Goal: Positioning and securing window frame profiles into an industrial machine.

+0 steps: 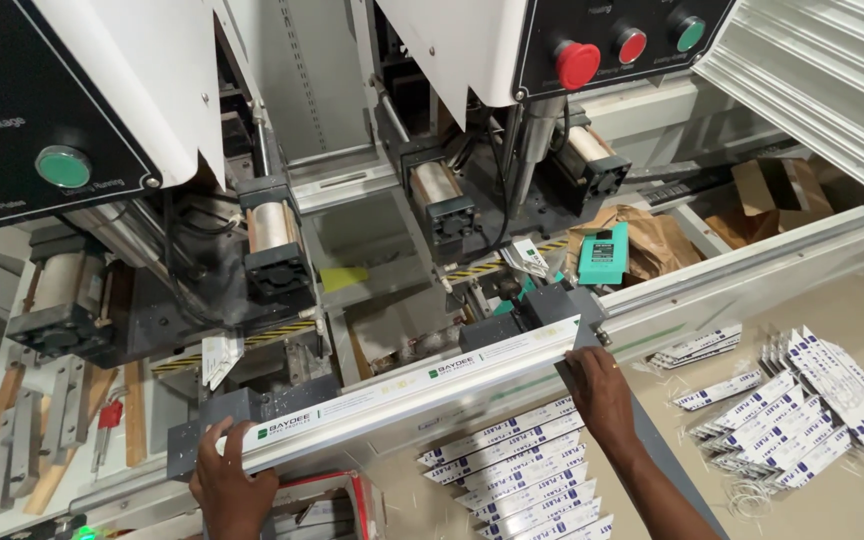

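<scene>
A long white profile bar wrapped in printed film lies across the machine's grey clamps. My left hand grips its left end by a dark grey clamp block. My right hand presses on its right end, next to another grey clamp block. Above the bar hang two machine heads with metal cylinders.
White machine housings carry control panels with a green button and red buttons. A teal device rests on crumpled brown paper. Stacks of short cut white profile pieces lie on the floor. A ribbed metal panel sits upper right.
</scene>
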